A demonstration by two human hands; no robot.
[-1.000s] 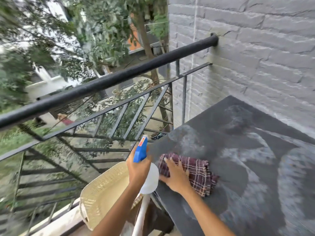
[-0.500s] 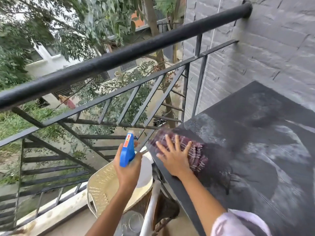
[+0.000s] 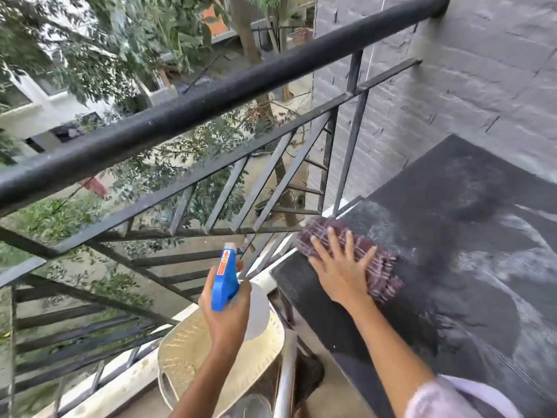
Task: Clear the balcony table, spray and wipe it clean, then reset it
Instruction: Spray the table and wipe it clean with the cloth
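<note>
Right hand [image 3: 340, 273], centre right of the frame: palm down, fingers straight and spread, pressing flat on a folded maroon checked cloth [image 3: 384, 267]. The forearm enters from the lower right, with a pale sleeve [image 3: 446, 399] at the bottom edge. The cloth lies at the left-hand corner of the table [image 3: 437, 191], just inside its edge.

Left hand [image 3: 229, 312], lower centre: fingers curled round the neck of a spray bottle [image 3: 224, 282], gripping it in the air, left of the table and apart from it. The bottle has a blue trigger head and a white body; the nozzle points toward the top of the frame.

Table: a dark, textured top filling the right of the frame, marked with pale wet streaks [image 3: 518, 233] curving across its right part. It stands against a grey painted brick wall [image 3: 482, 86] in the upper right.

A black metal railing [image 3: 211, 98] runs diagonally from left to upper right, with slanted bars beneath; trees [image 3: 120, 40] and buildings show beyond it. A cream woven chair [image 3: 187, 351] stands below the left hand, at the bottom centre.
</note>
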